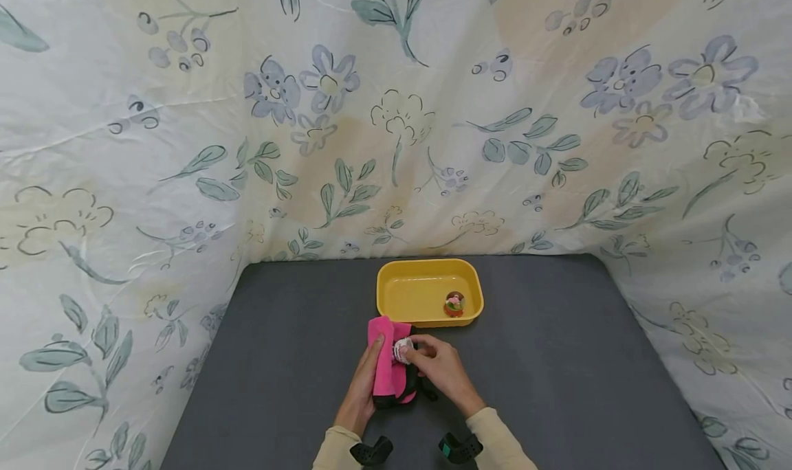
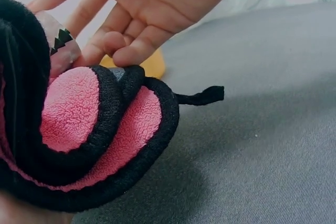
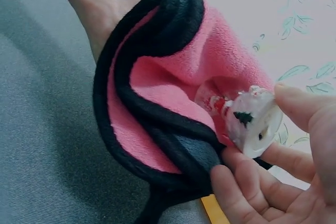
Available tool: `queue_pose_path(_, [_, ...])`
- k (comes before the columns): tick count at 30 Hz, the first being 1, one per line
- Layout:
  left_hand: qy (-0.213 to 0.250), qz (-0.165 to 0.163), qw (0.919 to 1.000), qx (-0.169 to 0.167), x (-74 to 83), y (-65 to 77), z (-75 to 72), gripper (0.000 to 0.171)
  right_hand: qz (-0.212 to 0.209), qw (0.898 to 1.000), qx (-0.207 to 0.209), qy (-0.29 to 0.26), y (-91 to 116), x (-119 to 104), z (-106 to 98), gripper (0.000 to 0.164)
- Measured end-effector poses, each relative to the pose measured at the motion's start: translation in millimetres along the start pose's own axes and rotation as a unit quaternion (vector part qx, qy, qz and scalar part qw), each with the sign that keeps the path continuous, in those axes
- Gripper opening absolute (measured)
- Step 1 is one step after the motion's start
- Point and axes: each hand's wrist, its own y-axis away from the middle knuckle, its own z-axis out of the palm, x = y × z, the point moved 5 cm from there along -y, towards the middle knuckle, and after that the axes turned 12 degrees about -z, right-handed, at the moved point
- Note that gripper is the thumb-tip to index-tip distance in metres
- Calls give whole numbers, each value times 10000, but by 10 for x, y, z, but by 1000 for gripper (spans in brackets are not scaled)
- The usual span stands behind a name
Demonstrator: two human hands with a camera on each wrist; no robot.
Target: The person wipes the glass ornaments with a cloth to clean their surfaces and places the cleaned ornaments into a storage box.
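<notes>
My left hand (image 1: pixel 360 393) holds a folded pink cloth (image 1: pixel 383 370) with black edging, its thumb lying along the near face. A small snow globe (image 3: pixel 251 121) with a white base and a dark green tree on it is pinched by the thumb and fingers of my right hand (image 1: pixel 444 365). The globe's clear dome points into a fold of the cloth, with a red and white figure showing inside. In the left wrist view, the black-edged folds (image 2: pixel 100 129) curl over each other and a black loop (image 2: pixel 202 97) sticks out.
Just beyond my hands stands a yellow tray (image 1: pixel 405 295) on the dark grey tabletop (image 1: pixel 544 360). Another small globe with a red base (image 1: pixel 454 304) sits at its right side. Floral fabric (image 1: pixel 427 181) hangs behind the table and on both sides.
</notes>
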Motion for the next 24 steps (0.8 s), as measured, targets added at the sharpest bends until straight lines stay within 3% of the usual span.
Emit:
queue_pose_path(10, [-111,-99,9998,118,-6,2,4,77,-355,9964,-145,760,6,-35,-8,50])
queue_pose_path(24, [-114,-95,9997,195,-7,-12,-11,77,-490,9961,-347,642,1,-23,25,50])
